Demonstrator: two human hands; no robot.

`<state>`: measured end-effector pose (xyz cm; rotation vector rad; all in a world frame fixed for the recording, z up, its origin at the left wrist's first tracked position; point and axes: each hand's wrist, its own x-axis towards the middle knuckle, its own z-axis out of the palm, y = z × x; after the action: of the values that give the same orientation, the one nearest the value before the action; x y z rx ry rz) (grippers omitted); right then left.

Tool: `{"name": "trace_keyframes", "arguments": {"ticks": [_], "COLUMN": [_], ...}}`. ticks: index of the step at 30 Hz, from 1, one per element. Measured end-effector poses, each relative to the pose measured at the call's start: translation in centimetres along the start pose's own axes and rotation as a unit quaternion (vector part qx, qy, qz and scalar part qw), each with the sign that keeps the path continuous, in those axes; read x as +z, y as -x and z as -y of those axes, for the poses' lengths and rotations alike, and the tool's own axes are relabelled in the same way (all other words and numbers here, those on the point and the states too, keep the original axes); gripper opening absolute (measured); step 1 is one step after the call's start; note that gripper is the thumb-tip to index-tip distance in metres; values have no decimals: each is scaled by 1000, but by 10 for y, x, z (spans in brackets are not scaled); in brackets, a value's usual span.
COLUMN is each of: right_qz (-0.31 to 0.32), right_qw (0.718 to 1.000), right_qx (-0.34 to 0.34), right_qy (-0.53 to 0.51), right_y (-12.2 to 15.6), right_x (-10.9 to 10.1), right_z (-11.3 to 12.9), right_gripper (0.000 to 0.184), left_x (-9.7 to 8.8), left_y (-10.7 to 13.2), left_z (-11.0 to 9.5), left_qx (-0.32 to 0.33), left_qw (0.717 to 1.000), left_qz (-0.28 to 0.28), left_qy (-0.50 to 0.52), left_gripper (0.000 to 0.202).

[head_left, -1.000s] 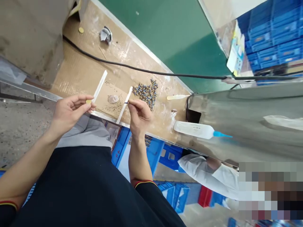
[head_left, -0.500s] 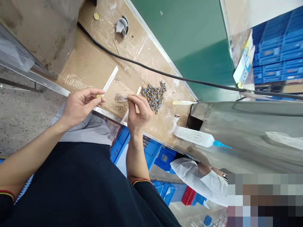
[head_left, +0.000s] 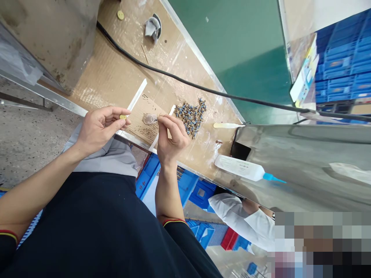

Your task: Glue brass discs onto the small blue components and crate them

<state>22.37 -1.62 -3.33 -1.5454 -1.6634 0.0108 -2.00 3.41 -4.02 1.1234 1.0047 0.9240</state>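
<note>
Quietly, both forearms reach up to the bench, the left one slanting in from the lower left corner, the right one rising almost straight up the view. The left hand is turned so its fingers point right, thumb below and forefinger above, pinching a yellow disc between the tips over the bench's near edge. The disc is round, so no long axis stands out, and the fingers cover part of it.

Opposite, the right hand is bent inward at the wrist, thumb and forefinger pinching a small dark part. What shows of that part is a short, slim end pointing left, its long axis lying roughly level across the view. It sits right by a small translucent lump between two white strips; I can't tell whether they touch. Dark specks lie around the lump. Just beyond the right hand's knuckles lies a heap of brass-and-blue pieces; farther right, a white bottle lies with its blue nozzle pointing right.
</note>
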Motion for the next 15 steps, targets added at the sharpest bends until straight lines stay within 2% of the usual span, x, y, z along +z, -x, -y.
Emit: {"name": "trace_keyframes", "arguments": {"ticks": [6, 15], "right_qz": [7, 11], "right_qw": [997, 997], "right_qx": [78, 64], "right_qy": [-23, -34], "right_y": [2, 2], "right_x": [-7, -5], "right_z": [3, 1], "right_gripper": [16, 16], "left_x": [0, 0], "left_y": [0, 1], "left_z": [-3, -4], "left_qx": [-18, -7], "left_qw": [1000, 1000], "left_qz": [0, 0], "left_qy": [-12, -17], "left_gripper": [26, 25]}}
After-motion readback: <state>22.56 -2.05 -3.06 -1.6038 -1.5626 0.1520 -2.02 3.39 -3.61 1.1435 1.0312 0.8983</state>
